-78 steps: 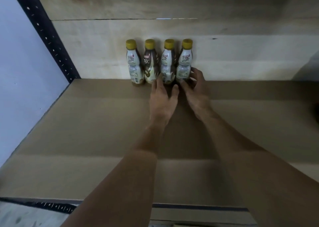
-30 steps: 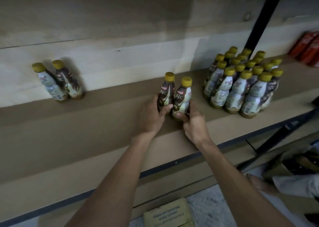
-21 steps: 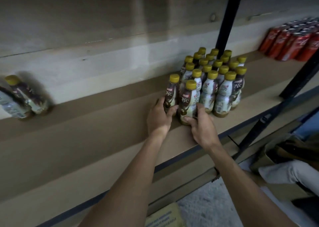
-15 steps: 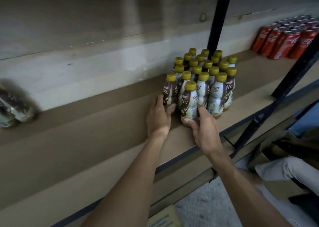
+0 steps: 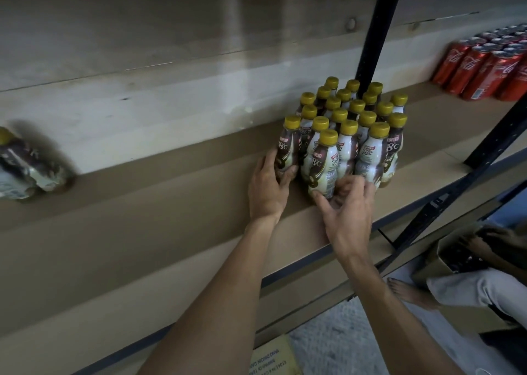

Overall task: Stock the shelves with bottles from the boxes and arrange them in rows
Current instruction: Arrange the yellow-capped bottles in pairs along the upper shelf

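Several yellow-capped coffee bottles (image 5: 356,129) stand packed in rows on the cardboard-lined shelf (image 5: 142,217). My left hand (image 5: 268,186) grips the lower part of the bottle at the cluster's left corner (image 5: 288,149). My right hand (image 5: 348,206) holds the base of the front bottle (image 5: 323,166), thumb at its bottom left and fingers curled round its right side. Both bottles stand upright against the group. Two more bottles (image 5: 25,166) sit blurred at the far left by the wooden back wall.
A black upright post (image 5: 373,29) rises behind the cluster. Red cola cans (image 5: 484,66) fill the shelf section at the right. Below right, another person's hand (image 5: 484,240) reaches into a cardboard box (image 5: 439,257); a foot (image 5: 410,292) is on the floor. A flat carton (image 5: 273,357) lies below.
Both hands took two bottles from the left row and slid them right along the shelf up against the big cluster. The view panned right with them.
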